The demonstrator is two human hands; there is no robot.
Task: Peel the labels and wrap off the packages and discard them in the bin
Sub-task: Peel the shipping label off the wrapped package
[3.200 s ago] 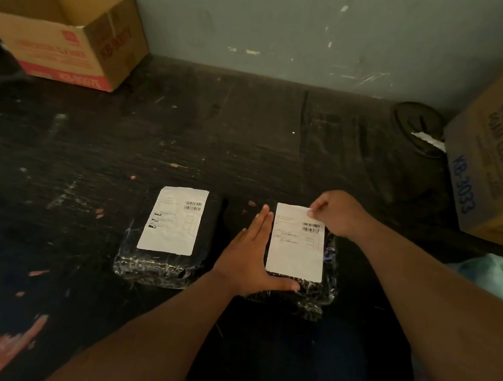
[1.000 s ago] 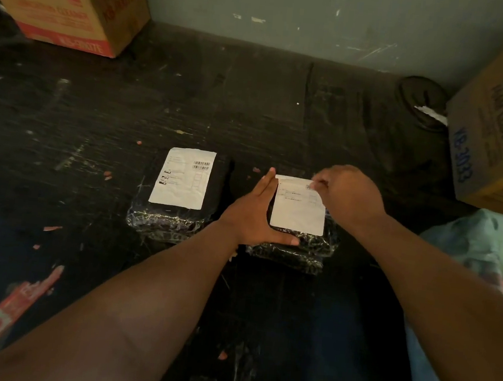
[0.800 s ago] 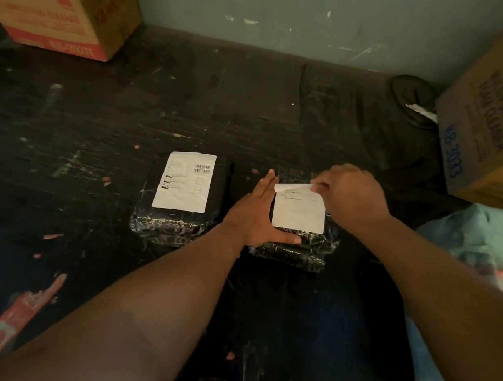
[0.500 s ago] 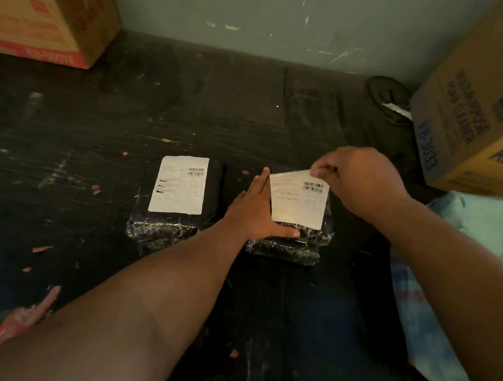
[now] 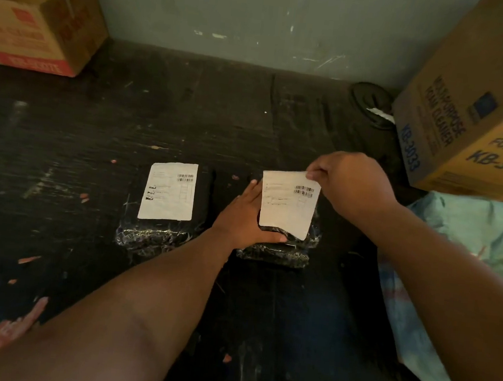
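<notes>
Fingers of the right hand are pinching the far right corner of the white label, thumb and index clamped on the paper, other fingers curled in. Label is lifting off the right package, tilted up toward the camera, near edge just above the wrap; can't tell if it is still stuck there. Left hand is lying flat and spread on the package's left side, thumb along the near edge below the label, pressing down, gripping nothing.

Print on the lifted label: barcode top right, a few text lines, too small to read. The left package is carrying its own label, flat and fully stuck, barcode top right, bold marks lower left, unreadable. Both packages are black, wrapped in shiny crinkled clear film, lying side by side, close but apart, on the dark scuffed tabletop.

Far right, a tan carton is reading "MULTI-PURPOSE FOAM CLEANER" and "KB-3033" in blue. Far left, an open cardboard box with blurred red print. A pale cloth is lying at the right edge.

Versus half a second ago: the label is peeling further, more of the sheet raised; the left hand is keeping the same spot.
</notes>
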